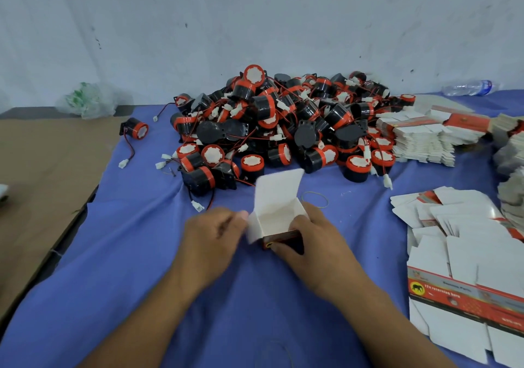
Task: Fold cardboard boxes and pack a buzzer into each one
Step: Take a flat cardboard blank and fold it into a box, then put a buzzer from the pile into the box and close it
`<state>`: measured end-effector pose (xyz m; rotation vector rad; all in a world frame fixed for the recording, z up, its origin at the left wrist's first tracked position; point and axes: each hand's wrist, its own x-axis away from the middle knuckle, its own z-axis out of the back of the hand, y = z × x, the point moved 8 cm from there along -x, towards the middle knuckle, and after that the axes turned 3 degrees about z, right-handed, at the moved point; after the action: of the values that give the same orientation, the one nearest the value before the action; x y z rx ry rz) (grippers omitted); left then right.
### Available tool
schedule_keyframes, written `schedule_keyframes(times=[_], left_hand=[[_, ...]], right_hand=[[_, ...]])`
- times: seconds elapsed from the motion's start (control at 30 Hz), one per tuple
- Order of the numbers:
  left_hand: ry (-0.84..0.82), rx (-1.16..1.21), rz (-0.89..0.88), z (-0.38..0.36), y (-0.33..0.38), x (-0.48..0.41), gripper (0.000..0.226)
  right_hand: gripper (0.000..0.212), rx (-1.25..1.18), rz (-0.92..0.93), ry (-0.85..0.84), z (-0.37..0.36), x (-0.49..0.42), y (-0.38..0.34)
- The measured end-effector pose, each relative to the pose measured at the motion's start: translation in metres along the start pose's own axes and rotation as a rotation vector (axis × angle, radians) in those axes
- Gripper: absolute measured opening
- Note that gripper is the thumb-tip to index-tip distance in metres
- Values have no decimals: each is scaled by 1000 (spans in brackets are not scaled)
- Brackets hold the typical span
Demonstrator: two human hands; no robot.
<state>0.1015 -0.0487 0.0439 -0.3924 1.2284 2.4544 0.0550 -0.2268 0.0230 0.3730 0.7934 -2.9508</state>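
Note:
A small cardboard box (276,211), white inside and red outside, stands on the blue cloth with its top flaps up and nothing visible inside. My right hand (309,237) grips its right and front side. My left hand (215,231) has its fingers curled, and its fingertips touch the box's left flap. Behind the box lies a big pile of black and red buzzers (283,123) with red wires and white plugs. One single buzzer (136,129) lies apart at the left.
Flat unfolded boxes are stacked at the right (465,268) and at the back right (425,138). A rubber band (314,199) lies just right of the box. Brown cardboard (42,169) covers the left. A plastic bottle (470,86) and a plastic bag (88,101) lie by the wall.

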Motion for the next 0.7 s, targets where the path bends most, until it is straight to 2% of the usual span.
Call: schedule_keyframes(times=[0.07, 0.1, 0.17, 0.23, 0.27, 0.37, 0.53, 0.6, 0.7], left_hand=[[186, -106, 44, 26, -18, -10, 8], [189, -199, 80, 33, -29, -16, 21], [30, -396, 163, 28, -53, -24, 37], [-80, -559, 213, 21, -65, -23, 32], [-80, -601, 208, 21, -65, -23, 26], [-18, -633, 242, 33, -57, -25, 12], [-32, -854, 354, 40, -67, -15, 7], [59, -698, 367, 48, -64, -14, 6], [275, -191, 380, 69, -52, -16, 13]], right_hand=[[33, -34, 63, -17, -2, -1, -5], [33, -37, 85, -32, -6, 0, -7], [36, -12, 87, -73, -16, 2, -8], [42, 24, 91, -81, -20, 4, -11], [47, 36, 105, -67, -19, 5, -13], [61, -28, 101, 47, -5, 5, -20], [46, -206, 31, 312, 23, 6, -17], [44, -263, 21, 370, 28, 6, -16], [39, -331, 53, 457, 37, 9, -18]])
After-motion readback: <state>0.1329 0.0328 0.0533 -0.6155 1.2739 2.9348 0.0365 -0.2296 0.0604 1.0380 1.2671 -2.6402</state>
